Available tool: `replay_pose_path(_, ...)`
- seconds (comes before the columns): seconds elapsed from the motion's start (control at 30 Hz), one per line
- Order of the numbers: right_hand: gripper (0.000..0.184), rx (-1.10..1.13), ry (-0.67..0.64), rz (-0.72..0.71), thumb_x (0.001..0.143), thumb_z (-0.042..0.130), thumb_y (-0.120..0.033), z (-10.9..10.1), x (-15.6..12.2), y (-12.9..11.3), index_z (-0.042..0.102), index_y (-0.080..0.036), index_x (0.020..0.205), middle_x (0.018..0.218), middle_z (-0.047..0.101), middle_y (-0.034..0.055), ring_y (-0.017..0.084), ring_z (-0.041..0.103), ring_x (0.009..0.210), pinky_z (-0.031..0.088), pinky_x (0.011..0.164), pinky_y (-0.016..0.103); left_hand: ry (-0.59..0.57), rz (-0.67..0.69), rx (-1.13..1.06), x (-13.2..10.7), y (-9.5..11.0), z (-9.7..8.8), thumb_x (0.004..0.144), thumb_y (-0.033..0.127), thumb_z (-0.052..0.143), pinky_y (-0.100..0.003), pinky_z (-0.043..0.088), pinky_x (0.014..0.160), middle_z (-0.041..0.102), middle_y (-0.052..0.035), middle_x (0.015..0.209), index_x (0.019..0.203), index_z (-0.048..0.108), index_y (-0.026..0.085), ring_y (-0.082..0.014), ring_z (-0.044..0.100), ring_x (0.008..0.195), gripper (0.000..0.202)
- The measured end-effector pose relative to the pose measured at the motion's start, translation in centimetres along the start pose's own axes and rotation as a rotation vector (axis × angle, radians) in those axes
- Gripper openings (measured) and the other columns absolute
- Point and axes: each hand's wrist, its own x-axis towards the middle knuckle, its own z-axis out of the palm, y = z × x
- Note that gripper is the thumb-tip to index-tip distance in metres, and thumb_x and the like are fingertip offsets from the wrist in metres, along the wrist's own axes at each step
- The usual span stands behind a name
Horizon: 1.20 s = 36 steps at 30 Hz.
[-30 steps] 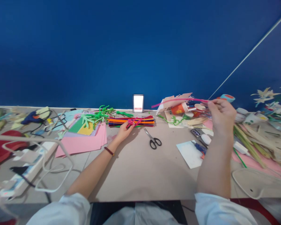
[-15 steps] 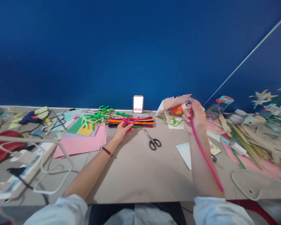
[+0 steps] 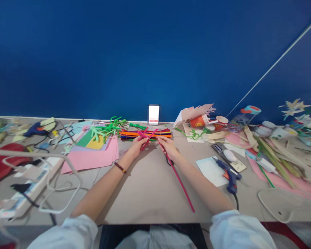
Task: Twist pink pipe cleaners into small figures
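My left hand (image 3: 137,144) is closed on a small twisted pink pipe-cleaner shape (image 3: 144,135) at the middle of the table, just in front of a flat bundle of colourful pipe cleaners (image 3: 145,134). My right hand (image 3: 168,146) is closed on a long straight pink pipe cleaner (image 3: 180,181), its top end meeting the twisted shape, the rest trailing down along my right forearm. Black scissors (image 3: 169,161) lie partly hidden under my right hand.
Coloured paper sheets (image 3: 92,154) and green pipe-cleaner pieces (image 3: 106,128) lie to the left. A power strip with white cables (image 3: 28,186) sits at the near left. A blue glue gun (image 3: 229,174), paper cups (image 3: 200,121), dried leaves (image 3: 277,155) and scraps crowd the right.
My right hand came down from the raised position at the right and carried the long pink pipe cleaner to the twisted shape. My left hand stayed put.
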Motion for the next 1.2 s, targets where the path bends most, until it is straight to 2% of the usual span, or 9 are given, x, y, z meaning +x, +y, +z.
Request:
replay_pose_path(0.2, 0.020, 0.055, -0.075, -0.021, 0.064, 0.064, -0.029, 0.2, 0.0, 1.2, 0.054, -0.020, 0.079, 0.054, 0.056, -0.0076, 0.002, 0.033, 0.029, 0.013, 0.031, 0.017, -0.070, 0.037, 0.115, -0.2, -0.2, 0.0, 0.055, 0.029, 0.081, -0.023, 0.048, 0.057, 0.068, -0.0020, 0.069, 0.083, 0.064, 0.013, -0.0123, 0.062, 0.059, 0.037)
replay_pose_path(0.43, 0.023, 0.082, -0.081, 0.078, 0.061, 0.060, -0.025, 1.0, -0.3, 2.9, 0.054, -0.020, 0.082, 0.059, 0.057, -0.0069, 0.004, 0.037, 0.033, 0.016, 0.031, 0.017, 0.001, 0.039, 0.103, 0.2, -0.5, 0.0, 0.054, 0.030, 0.080, -0.024, 0.046, 0.054, 0.065, -0.0010, 0.064, 0.079, 0.063, 0.013, -0.0117, 0.060, 0.054, 0.035)
replay_pose_path(0.6, 0.022, 0.179, -0.047, 0.095, 0.063, 0.063, -0.021, -1.2, 0.3, 1.7, 0.053, -0.020, 0.083, 0.058, 0.053, -0.0062, 0.006, 0.041, 0.043, 0.025, 0.037, 0.017, -0.006, 0.032, 0.065, 0.5, -0.6, -0.1, 0.055, 0.029, 0.080, -0.023, 0.046, 0.054, 0.066, -0.0028, 0.066, 0.082, 0.064, 0.012, -0.0109, 0.060, 0.055, 0.035)
replay_pose_path(0.73, 0.026, 0.087, -0.309, 0.299, 0.063, 0.069, -0.017, -4.0, -0.2, -0.2, 0.059, -0.016, 0.087, 0.062, 0.054, -0.0029, 0.006, 0.043, 0.047, 0.027, 0.040, 0.018, -0.013, 0.019, 0.034, 0.6, -0.8, -0.2, 0.055, 0.028, 0.080, -0.022, 0.046, 0.054, 0.065, -0.0019, 0.065, 0.081, 0.064, 0.013, -0.0103, 0.059, 0.054, 0.034)
replay_pose_path(0.8, 0.028, 0.065, -0.339, 0.325, 0.065, 0.070, -0.018, -5.7, -0.4, -1.0, 0.060, -0.017, 0.091, 0.063, 0.055, -0.0029, 0.006, 0.043, 0.048, 0.029, 0.042, 0.018, -0.014, 0.012, 0.014, 0.6, -0.8, -0.2, 0.054, 0.026, 0.081, -0.022, 0.047, 0.055, 0.065, -0.0013, 0.065, 0.079, 0.064, 0.013, -0.0098, 0.059, 0.054, 0.033)
replay_pose_path(0.93, 0.030, 0.066, -0.277, 0.230, 0.064, 0.072, -0.018, -8.6, 0.5, -1.7, 0.060, -0.017, 0.091, 0.064, 0.055, -0.0026, 0.006, 0.047, 0.052, 0.034, 0.047, 0.018, -0.020, -0.008, -0.010, 0.4, -0.7, -0.1, 0.058, 0.025, 0.078, -0.021, 0.047, 0.051, 0.066, -0.0019, 0.065, 0.079, 0.063, 0.013, -0.0105, 0.061, 0.054, 0.029)
replay_pose_path(1.0, 0.029, 0.054, -0.131, 0.106, 0.061, 0.073, -0.020, -9.3, 1.5, -1.8, 0.060, -0.017, 0.087, 0.063, 0.056, -0.0031, 0.006, 0.045, 0.050, 0.035, 0.046, 0.019, -0.007, -0.022, -0.020, 0.3, -0.5, 0.0, 0.061, 0.025, 0.076, -0.020, 0.047, 0.050, 0.067, -0.0031, 0.067, 0.080, 0.062, 0.014, -0.0120, 0.063, 0.056, 0.026)
replay_pose_path(1.07, 0.031, 0.011, 0.117, -0.068, 0.059, 0.072, -0.025, -9.3, 2.5, -1.8, 0.059, -0.018, 0.086, 0.061, 0.057, -0.0032, 0.007, 0.044, 0.045, 0.031, 0.041, 0.020, 0.003, -0.031, -0.035, 0.1, -0.3, 0.1, 0.064, 0.025, 0.075, -0.021, 0.048, 0.048, 0.069, -0.0047, 0.070, 0.080, 0.061, 0.014, -0.0133, 0.065, 0.057, 0.024)
replay_pose_path(1.2, 0.036, -0.001, 0.303, -0.200, 0.062, 0.071, -0.037, -7.3, 3.0, -1.4, 0.054, -0.021, 0.090, 0.067, 0.063, -0.0040, 0.004, 0.034, 0.037, 0.021, 0.034, 0.018, -0.020, -0.003, -0.030, 0.0, -0.2, 0.2, 0.065, 0.028, 0.075, -0.021, 0.047, 0.047, 0.070, -0.0060, 0.076, 0.082, 0.062, 0.015, -0.0133, 0.064, 0.058, 0.025)
